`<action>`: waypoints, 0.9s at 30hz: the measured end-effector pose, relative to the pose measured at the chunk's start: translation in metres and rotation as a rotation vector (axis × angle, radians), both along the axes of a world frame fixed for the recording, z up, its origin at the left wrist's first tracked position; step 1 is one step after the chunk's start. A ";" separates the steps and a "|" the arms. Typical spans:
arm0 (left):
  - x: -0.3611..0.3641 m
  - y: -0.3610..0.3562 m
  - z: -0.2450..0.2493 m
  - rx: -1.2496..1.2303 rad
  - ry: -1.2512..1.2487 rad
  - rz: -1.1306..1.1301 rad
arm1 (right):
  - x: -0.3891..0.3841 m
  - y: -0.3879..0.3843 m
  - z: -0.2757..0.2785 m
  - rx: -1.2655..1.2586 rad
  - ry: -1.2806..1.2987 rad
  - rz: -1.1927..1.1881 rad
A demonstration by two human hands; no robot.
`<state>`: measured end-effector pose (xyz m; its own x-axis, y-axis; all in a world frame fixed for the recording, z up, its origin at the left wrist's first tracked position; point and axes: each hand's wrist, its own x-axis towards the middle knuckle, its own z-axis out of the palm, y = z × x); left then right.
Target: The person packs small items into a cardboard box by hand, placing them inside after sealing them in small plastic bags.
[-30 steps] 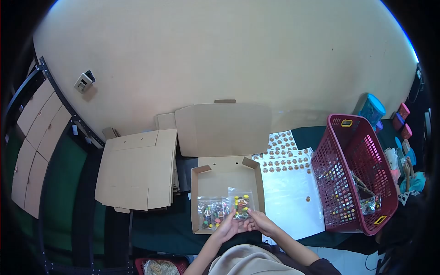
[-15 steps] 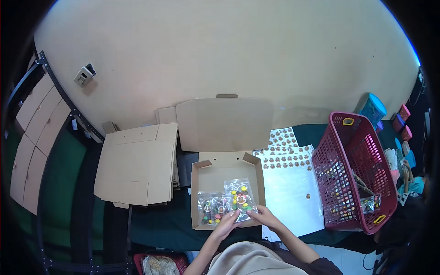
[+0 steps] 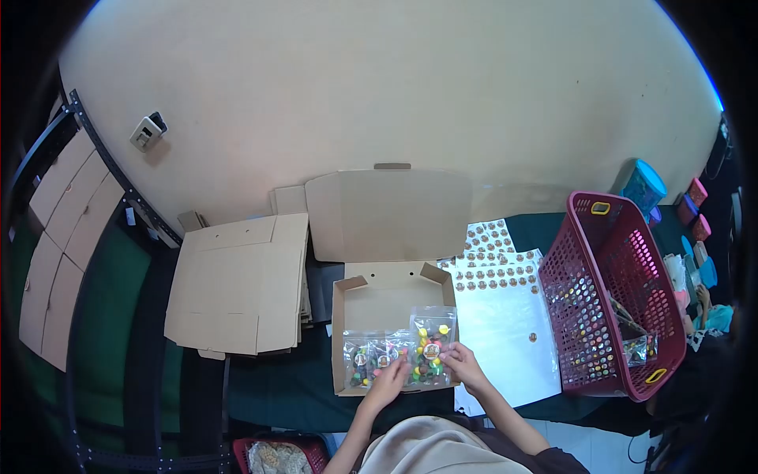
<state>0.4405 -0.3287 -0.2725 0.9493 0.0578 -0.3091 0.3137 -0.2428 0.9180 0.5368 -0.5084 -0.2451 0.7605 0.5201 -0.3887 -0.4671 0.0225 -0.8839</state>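
Observation:
An open cardboard box point(image 3: 371, 284) lies before me with its lid raised against the wall. Clear zip pouches of colourful candies fill its front part, two smaller-looking ones overlapping: the left pouch point(image 3: 358, 365) and the middle pouch point(image 3: 384, 347). On the right stands a candy pouch point(image 3: 433, 324) with a round sticker, tilted against the box's right side. My right hand point(image 3: 467, 370) pinches this pouch near its right edge by the sticker. My left hand point(image 3: 387, 384) has its fingers closed at the same pouch's left edge, overlapping the middle pouch; its fingertips are partly hidden.
Flattened cardboard boxes point(image 3: 229, 284) are stacked to the left. White sticker sheets point(image 3: 505, 347) lie right of the box. Beyond them a maroon plastic basket point(image 3: 580, 276) holds more pouches. A metal rack point(image 3: 118, 178) stands far left, and another basket point(image 3: 316, 454) sits below the table edge.
The sticker-marked pouch has moved right and down into the right side of the box. My right hand has shifted up along its edge; my left hand has moved slightly left.

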 end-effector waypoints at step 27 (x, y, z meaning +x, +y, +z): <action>0.011 0.024 -0.112 0.744 0.207 -0.057 | 0.000 0.037 -0.158 -0.647 -0.863 0.611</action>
<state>0.4511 -0.3048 -0.3842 0.8840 0.2726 -0.3798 0.4298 -0.7935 0.4309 0.5367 -0.4714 -0.4033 0.5956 0.7783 -0.1986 0.4925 -0.5491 -0.6752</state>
